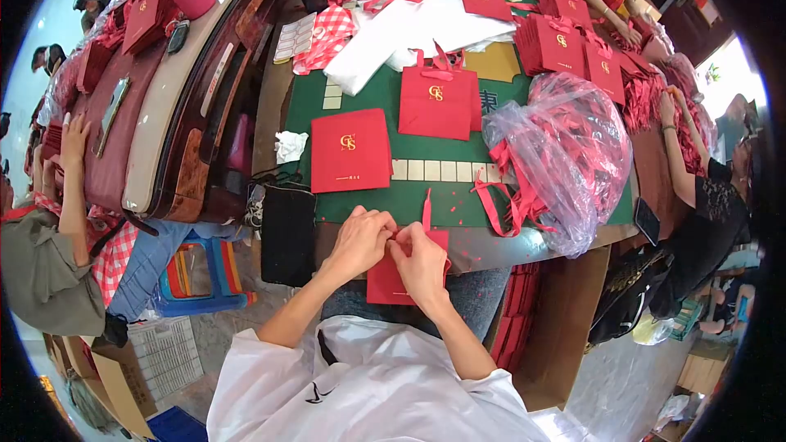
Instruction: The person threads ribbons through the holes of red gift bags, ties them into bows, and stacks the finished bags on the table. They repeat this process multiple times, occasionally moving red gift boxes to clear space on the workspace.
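Note:
A red paper bag [387, 285] hangs in front of my lap at the table's near edge. My left hand [360, 240] is closed at the bag's top, its fingertips pinched together. My right hand [420, 265] pinches the same top edge, and the two sets of fingertips meet. Just beyond the right fingers a red ribbon [426, 209] sticks up. The fingers hide exactly where ribbon and bag join. Flat on the table ahead lies a stack of red bags [350, 165] with gold lettering. Behind it sits a bag with ribbon handles [436, 119].
To the right, a clear plastic sack [573, 155] of red ribbons rests on the green tabletop [372, 209]. White sheets [385, 37] and several stacked bags [557, 45] lie farther back. A cardboard box [565, 327] stands by my right leg. Other people work on both sides.

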Motion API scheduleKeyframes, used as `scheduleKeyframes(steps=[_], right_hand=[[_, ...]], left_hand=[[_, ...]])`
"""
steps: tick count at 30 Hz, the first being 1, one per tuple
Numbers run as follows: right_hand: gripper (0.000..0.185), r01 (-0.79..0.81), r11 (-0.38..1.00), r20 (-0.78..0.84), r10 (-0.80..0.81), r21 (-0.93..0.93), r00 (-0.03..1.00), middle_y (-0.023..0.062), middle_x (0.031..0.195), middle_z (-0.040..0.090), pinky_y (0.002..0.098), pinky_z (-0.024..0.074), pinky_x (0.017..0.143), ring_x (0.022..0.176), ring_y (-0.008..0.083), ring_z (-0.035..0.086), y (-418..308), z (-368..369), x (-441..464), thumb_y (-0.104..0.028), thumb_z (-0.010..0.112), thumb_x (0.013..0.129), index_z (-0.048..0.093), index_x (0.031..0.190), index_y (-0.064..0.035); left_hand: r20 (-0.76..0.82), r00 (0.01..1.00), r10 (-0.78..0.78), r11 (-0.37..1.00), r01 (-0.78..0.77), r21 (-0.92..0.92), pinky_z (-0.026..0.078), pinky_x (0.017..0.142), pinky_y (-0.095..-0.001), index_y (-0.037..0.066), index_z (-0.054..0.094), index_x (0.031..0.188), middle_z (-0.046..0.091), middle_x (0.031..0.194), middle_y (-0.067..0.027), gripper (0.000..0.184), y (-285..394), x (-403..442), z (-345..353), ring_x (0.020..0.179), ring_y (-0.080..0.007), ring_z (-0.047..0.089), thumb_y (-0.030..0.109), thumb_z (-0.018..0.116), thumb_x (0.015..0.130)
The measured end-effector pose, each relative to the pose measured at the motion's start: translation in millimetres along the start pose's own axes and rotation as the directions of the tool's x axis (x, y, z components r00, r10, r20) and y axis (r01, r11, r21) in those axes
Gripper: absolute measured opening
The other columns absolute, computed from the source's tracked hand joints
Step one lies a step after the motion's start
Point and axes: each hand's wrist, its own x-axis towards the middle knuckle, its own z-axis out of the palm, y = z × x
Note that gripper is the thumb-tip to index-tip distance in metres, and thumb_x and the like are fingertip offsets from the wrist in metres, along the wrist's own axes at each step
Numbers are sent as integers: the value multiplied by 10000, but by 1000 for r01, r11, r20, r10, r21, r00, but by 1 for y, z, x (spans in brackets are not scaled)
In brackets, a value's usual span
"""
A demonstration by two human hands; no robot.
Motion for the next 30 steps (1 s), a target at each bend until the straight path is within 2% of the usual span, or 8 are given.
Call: scheduleKeyframes(steps=[5, 9, 11, 13, 16, 22, 26, 30], right_hand=[[187, 174, 984, -24, -175, -48, 984, 120, 780, 632, 446, 494, 654, 727, 334, 634, 7, -1, 1, -55, 722, 799, 544, 857, -47], [145, 148, 989, 56, -147, -8, 988, 128, 797, 626, 450, 489, 686, 770, 338, 625, -8, -28, 7, -58, 707, 815, 580, 884, -43], [108, 242, 968, 81, -237, -62, 968, 130, 834, 641, 400, 521, 703, 806, 326, 650, -9, -43, 17, -19, 681, 835, 639, 934, -24], [70, 230, 970, 68, -225, -81, 972, 130, 831, 628, 411, 510, 713, 828, 333, 635, -7, -49, 24, -63, 657, 865, 657, 927, -30], [147, 248, 962, 328, -200, -111, 923, 145, 814, 638, 416, 502, 704, 818, 343, 630, 9, -53, 36, -165, 638, 891, 673, 874, -23], [224, 64, 988, 610, -139, 143, 780, 167, 928, 705, 415, 518, 776, 872, 346, 668, 26, -57, 54, -206, 592, 916, 713, 943, -19], [235, 65, 983, 653, -163, 172, 740, 158, 931, 715, 386, 520, 780, 866, 298, 686, 21, -62, 59, -212, 604, 916, 723, 955, -13], [235, -41, 970, 662, -132, 240, 738, 135, 887, 719, 353, 518, 765, 826, 231, 686, 23, -55, 58, -212, 633, 908, 731, 982, -12]], left_hand=[[-20, 1000, 22, 1000, -22, -17, 469, 777, -452, 31, 654, 866, 645, 820, -144, 61, 1, -1, 2, 846, -354, 558, 25, 637, 808], [20, 999, 51, 994, -49, -95, 475, 787, -436, 36, 652, 896, 647, 815, -120, 99, -3, -2, -1, 865, -340, 566, 59, 674, 803], [24, 997, 67, 993, -65, -100, 462, 785, -415, 42, 639, 890, 637, 807, -108, 112, -6, -4, -2, 845, -318, 575, 64, 690, 794], [32, 996, 86, 991, -82, -108, 449, 782, -394, 47, 627, 885, 628, 800, -96, 130, -5, -7, -1, 824, -297, 584, 70, 707, 785], [16, 994, 111, 992, -110, -55, 453, 772, -400, 51, 629, 893, 622, 813, -90, 152, 3, -11, -2, 831, -300, 579, 61, 722, 773], [-34, 981, 191, 981, -191, -8, 468, 759, -395, 57, 639, 867, 613, 847, -87, 134, 13, -16, -5, 858, -306, 557, 27, 708, 756], [-7, 964, 265, 964, -265, -22, 473, 776, -385, 60, 653, 871, 603, 876, -82, 129, 23, -16, -17, 868, -296, 541, -9, 677, 765], [50, 954, 296, 955, -296, -4, 477, 779, -381, 54, 655, 874, 593, 895, -78, 126, 24, -13, -22, 882, -296, 531, -18, 661, 772]])
